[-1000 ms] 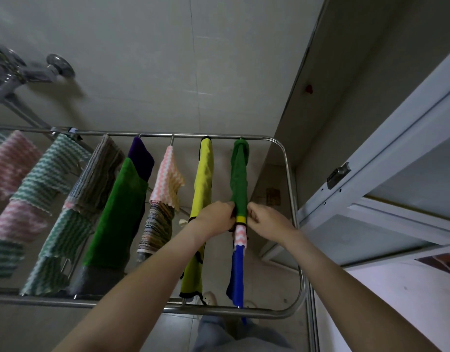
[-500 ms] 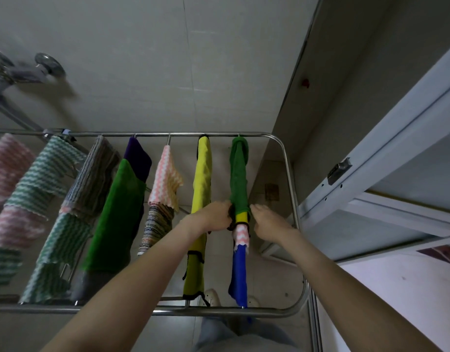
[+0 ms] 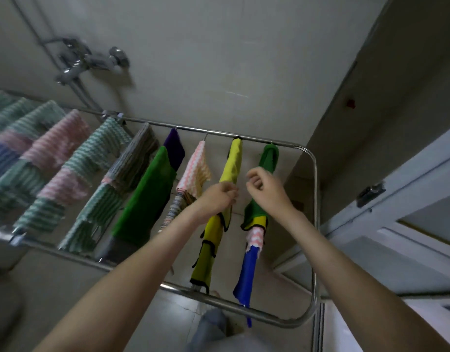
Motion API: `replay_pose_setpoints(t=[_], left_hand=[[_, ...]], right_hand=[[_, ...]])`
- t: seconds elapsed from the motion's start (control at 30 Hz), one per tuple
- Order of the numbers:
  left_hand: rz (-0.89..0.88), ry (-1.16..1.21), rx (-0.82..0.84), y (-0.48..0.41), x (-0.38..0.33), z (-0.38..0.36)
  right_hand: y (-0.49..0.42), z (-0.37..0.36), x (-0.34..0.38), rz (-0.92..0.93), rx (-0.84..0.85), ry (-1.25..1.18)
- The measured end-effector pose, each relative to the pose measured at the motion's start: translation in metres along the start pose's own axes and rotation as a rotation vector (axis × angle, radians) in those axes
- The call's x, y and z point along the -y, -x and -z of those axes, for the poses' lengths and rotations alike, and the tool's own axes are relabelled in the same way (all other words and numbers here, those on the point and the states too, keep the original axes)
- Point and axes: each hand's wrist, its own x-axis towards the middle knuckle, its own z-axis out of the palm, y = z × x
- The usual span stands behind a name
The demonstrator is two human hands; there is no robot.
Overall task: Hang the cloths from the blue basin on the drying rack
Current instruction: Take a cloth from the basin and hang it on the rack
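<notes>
The steel drying rack (image 3: 314,199) stretches below me, full of hanging cloths. On its rightmost bar hang a green cloth (image 3: 269,156), a pink-and-white chevron cloth (image 3: 255,237) and a blue cloth (image 3: 246,278). One bar to the left hangs a yellow cloth (image 3: 234,163) with black edging. My left hand (image 3: 219,196) hovers in front of the yellow cloth, curled into a fist and gripping nothing I can see. My right hand (image 3: 265,186) hangs loosely curled over the green cloth, also holding nothing. The blue basin is out of view.
Several more cloths, striped green (image 3: 92,158), pink (image 3: 56,148), grey and dark green (image 3: 147,194), fill the bars to the left. A chrome shower tap (image 3: 92,62) sits on the wall behind. A white door frame with a latch (image 3: 371,193) stands close on the right.
Both hands have let go of the green cloth and lifted off it, shifting slightly left. My view has swung so more of the rack's left side shows.
</notes>
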Motion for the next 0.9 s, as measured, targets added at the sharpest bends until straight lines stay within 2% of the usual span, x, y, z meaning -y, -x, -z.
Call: replay_pose_setpoints(t=[0.13,0.23,0.4,0.5,0.7,0.9], left_hand=[[-0.043,-0.055,-0.299,0.045,-0.002,0.032],[-0.008,-0.085,-0.478,0.084,0.015,0.062],[0.120,-0.003,-0.779,0.170,0.067,0.111],[0.151,0.049,-0.966,0.210,0.091,0.132],[0.258,0.153,-1.270,0.299,0.159,0.175],[0.353,0.190,-1.382,0.369,0.216,0.223]], right_hand=[[-0.013,-0.034,0.041,0.146,0.160,-0.040],[-0.008,-0.066,0.076,0.245,0.261,-0.094],[0.024,-0.136,0.148,0.436,0.535,-0.104],[0.042,-0.170,0.181,0.526,0.612,-0.136],[0.089,-0.257,0.255,0.692,0.842,-0.113],[0.141,-0.343,0.322,0.789,0.976,-0.105]])
